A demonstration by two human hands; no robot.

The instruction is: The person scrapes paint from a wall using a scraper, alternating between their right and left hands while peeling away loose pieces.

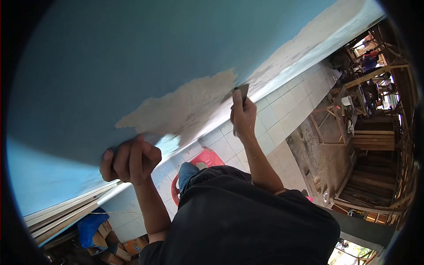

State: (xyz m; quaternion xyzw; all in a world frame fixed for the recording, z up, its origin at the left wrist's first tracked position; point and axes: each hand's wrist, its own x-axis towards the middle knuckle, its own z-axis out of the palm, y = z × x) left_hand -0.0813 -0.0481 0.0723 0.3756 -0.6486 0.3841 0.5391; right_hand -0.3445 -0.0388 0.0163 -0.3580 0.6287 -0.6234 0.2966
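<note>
A blue painted wall (101, 66) fills the upper left, with a rough whitish patch (190, 99) across it. My right hand (244, 117) is closed around a flat scraper (244, 90), the thumb pressed along it, close to the patch's right end. Its dark, flat end shows above the thumb; most of the rest is hidden in the fist. My left hand (130, 161) is at the wall below the patch's left end, fingers curled. A dark blur lies beside those fingertips, and what they grip is too smeared to name.
A red plastic chair (210, 158) is beneath me on the pale tiled floor (276, 117). Cardboard boxes (132, 245) and a blue plastic bag (92, 226) lie at lower left, near window framing (66, 207). Wooden frames (338, 126) and stacked planks (373, 139) stand at right.
</note>
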